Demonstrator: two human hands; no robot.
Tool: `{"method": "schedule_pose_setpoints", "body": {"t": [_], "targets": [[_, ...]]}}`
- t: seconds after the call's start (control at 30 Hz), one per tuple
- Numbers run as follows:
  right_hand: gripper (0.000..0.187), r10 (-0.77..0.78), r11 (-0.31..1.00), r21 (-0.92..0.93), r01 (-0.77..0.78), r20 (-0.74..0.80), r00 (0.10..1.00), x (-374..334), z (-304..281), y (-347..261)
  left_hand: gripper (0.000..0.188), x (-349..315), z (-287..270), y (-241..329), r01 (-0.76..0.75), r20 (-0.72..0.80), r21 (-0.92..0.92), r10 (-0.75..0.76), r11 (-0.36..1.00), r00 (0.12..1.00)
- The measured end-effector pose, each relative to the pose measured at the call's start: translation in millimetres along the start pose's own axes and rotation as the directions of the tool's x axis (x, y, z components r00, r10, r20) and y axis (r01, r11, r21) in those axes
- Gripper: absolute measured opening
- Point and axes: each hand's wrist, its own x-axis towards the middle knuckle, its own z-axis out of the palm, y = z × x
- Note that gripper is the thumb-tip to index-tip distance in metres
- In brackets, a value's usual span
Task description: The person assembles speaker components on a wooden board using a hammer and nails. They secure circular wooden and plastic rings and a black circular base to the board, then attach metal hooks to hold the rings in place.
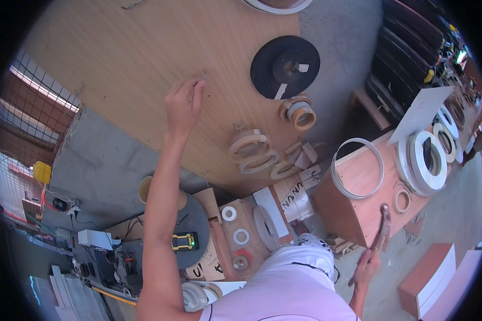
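A: Starting at the left, what is that raised hand doing?
B: The left hand (185,101) pinches a small metal hook (205,75) between thumb and fingers, close against the wooden board (128,69). Fingertips suit something so thin. I can't tell whether it's fixed in the wood.
A: And the pale rolls (250,144) to its right?
B: They sit just below a wire hook (240,127), presumably hung so each stays reachable. The black disc (273,59) and tan rings (303,116) farther right seem hung likewise, near the board's edge.
A: Then the right hand (365,265)?
B: Lower down, its fingers are wrapped around a brown wooden-handled tool (383,232), handle pointing up beside the wooden box (367,214). That full grip probably steadies its weight. The dark lower end is too unclear to name.
A: Farthest right?
B: White rolls (431,168) rest on the box, whose broad top likely keeps them steady.
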Motion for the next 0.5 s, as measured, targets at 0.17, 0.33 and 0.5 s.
{"method": "schedule_pose_setpoints", "body": {"t": [0.17, 0.33, 0.5], "targets": [[0.04, -0.225, 0.935, 0.335, 0.116, 0.308, 0.925, 93.6, 93.5, -112.1, 0.019, 17.3, -3.5, 22.1, 0.413, 0.095, -0.152, -0.402, 0.898, 0.911], [0.02, -0.83, 0.353, 0.682, 0.641, -0.089, 0.551, 135.0, 261.9, -249.2, 0.013, 15.9, -0.9, 28.9, 0.231, -0.004, -0.12, -0.233, 0.966, 0.973], [0.026, -0.854, 0.298, 0.712, 0.635, -0.098, 0.511, 140.6, 314.6, -361.6, 0.009, 10.3, -7.5, 9.1, 0.204, 0.012, -0.263, -0.208, 0.943, 0.978]]}}
